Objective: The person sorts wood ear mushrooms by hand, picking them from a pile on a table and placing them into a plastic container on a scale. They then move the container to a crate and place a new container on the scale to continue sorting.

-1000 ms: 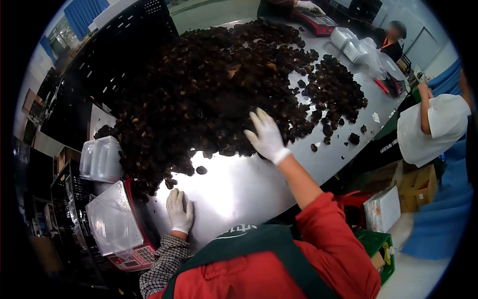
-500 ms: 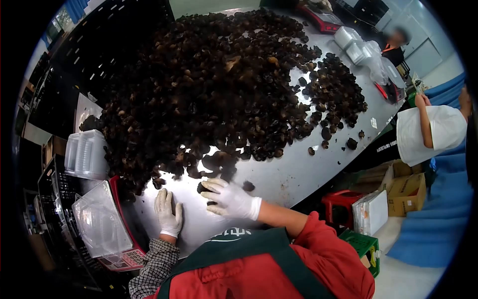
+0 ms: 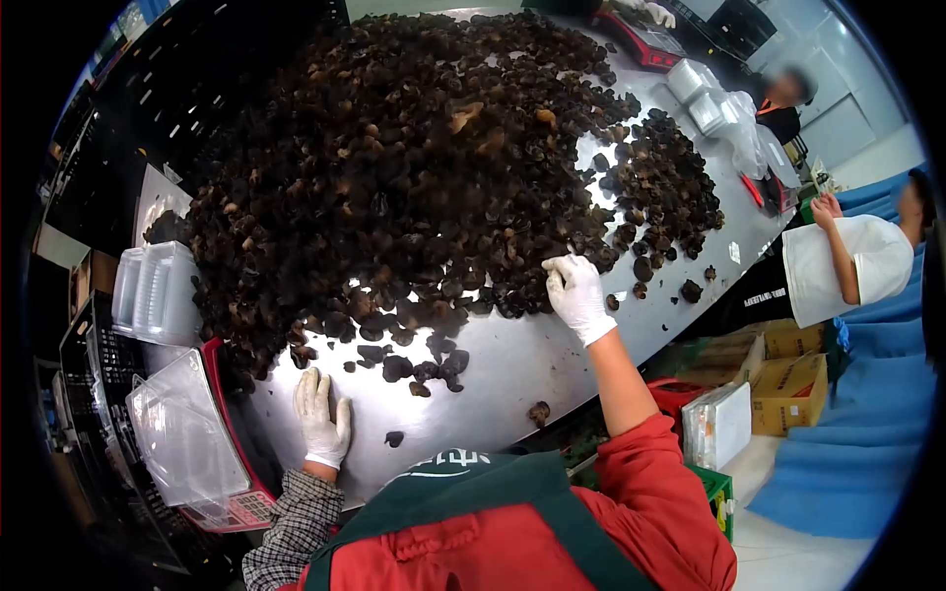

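Observation:
A large heap of dark brown wood ear mushrooms (image 3: pixel 394 187) covers much of the metal table (image 3: pixel 503 360). At the heap's right front edge, my right hand (image 3: pixel 578 293) in a white glove has its fingers curled against the mushrooms. Whatever lies between those fingers is hidden. My left hand (image 3: pixel 321 419), also gloved, rests on the table with fingers stretched out, just in front of the heap and beside the red scale. Between the hands, several loose mushrooms (image 3: pixel 426 371) lie apart from the heap, and a single small mushroom (image 3: pixel 394 438) sits closer to me.
Left of me stands a red scale (image 3: pixel 222 414) bearing clear plastic lids (image 3: pixel 182 433), with stacked clear trays (image 3: pixel 158 294) behind it. Another scale (image 3: pixel 645 41) and white containers (image 3: pixel 695 94) are at the far right. A person in white (image 3: pixel 847 266) stands beyond the table's right edge.
My right hand has moved right and away from me, from the loose mushrooms to the heap's right edge. Several mushrooms now show where it was. My left hand stays nearly in place.

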Demonstrator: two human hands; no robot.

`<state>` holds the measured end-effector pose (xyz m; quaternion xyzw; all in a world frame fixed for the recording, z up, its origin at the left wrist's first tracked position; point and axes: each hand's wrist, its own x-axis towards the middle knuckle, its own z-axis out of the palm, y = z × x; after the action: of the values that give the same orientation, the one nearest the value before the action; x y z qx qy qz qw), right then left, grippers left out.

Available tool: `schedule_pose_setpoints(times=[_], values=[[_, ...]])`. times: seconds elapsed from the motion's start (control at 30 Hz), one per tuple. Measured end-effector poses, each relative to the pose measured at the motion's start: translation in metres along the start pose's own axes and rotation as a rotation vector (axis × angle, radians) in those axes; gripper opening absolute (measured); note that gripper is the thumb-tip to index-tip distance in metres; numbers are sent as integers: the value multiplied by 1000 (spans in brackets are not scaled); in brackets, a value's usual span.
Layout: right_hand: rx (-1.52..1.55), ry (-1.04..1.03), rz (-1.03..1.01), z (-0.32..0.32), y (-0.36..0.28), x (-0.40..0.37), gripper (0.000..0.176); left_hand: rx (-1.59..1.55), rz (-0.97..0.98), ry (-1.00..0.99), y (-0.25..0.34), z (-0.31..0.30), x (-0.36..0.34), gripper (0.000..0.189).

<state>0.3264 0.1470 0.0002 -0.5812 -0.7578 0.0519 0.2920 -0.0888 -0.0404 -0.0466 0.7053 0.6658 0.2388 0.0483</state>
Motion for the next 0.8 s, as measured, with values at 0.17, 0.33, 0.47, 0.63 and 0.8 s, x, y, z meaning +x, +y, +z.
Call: schedule_pose_setpoints(times=[0.17, 0.33, 0.47, 0.63, 0.8], values=[[-19, 159, -60, 4, -2, 55, 7, 0, 16, 7, 0, -1, 1, 49], [-377, -228, 235, 30, 0, 68, 25, 17, 19, 20, 2, 0, 0, 49], [-354, -145, 254, 46, -4, 66, 19, -2, -3, 11, 2, 0, 0, 49], [-84, 52, 239, 41, 6, 56, 7, -10, -27, 10, 2, 0, 0, 50], [82, 30, 260, 16, 26, 43, 7, 15, -4, 30, 0, 3, -1, 49]])
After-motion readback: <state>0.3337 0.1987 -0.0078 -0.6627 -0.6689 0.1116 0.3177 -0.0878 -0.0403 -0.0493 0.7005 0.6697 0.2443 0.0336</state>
